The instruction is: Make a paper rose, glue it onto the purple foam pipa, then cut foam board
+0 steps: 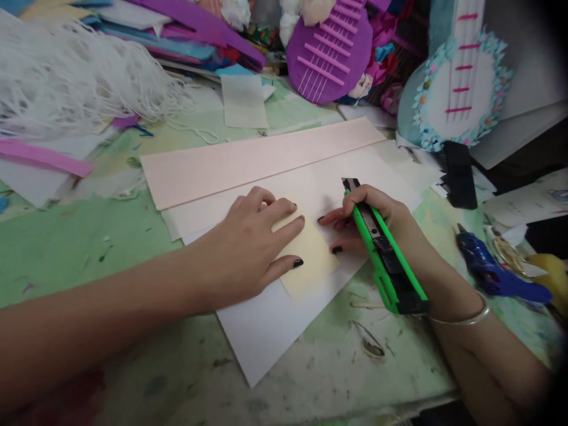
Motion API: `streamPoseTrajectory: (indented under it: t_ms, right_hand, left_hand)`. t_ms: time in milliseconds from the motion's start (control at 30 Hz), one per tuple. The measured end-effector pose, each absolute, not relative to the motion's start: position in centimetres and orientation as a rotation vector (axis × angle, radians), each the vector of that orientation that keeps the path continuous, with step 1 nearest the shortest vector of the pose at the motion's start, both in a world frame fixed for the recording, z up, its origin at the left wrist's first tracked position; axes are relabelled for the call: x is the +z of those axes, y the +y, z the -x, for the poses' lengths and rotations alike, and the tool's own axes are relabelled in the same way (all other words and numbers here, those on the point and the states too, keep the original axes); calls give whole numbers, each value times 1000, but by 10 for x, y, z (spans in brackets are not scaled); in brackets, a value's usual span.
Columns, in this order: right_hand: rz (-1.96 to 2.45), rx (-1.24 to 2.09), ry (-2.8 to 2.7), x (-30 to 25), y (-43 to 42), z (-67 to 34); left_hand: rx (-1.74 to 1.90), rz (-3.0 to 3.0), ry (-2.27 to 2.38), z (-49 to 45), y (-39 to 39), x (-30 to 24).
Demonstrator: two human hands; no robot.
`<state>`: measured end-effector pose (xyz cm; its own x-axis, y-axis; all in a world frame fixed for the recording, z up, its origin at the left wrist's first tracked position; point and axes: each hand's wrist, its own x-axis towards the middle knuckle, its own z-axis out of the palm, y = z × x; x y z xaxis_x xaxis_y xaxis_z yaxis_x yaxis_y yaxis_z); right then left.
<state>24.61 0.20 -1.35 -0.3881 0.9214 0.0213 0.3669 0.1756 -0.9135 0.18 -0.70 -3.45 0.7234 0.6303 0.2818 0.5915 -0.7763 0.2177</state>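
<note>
My left hand (261, 242) lies with fingers spread over a small pale yellow piece of paper (310, 248), pressing it onto a white sheet (257, 343). In my right hand (381, 219) is a green and black utility knife (386, 254), its blade pointing up and away from me. The thumb and a finger of that hand reach toward the yellow piece's right edge; whether they touch it is hard to tell. Behind both hands a long pale pink strip (266, 157) rests across the white sheets.
White string (80, 77) is heaped at the back left. A purple paper instrument (331, 53) and a light blue one (461, 89) stand behind. On the right are a black phone-like object (460, 174) and a blue glue gun (492, 266). A pink strip (44, 157) lies left.
</note>
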Motion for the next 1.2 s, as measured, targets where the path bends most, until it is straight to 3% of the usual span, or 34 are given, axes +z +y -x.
streamPoseTrajectory:
  t_ms: [700,1200]
  right_hand:
    - [1176,1207,-1843,-14,3,-246]
    - [1078,1193,-1228,-3,0,-242]
  left_hand:
    - [494,-2849,1022,-4,-8,-32]
    - [336,-3134,1039,-13,-24,-44]
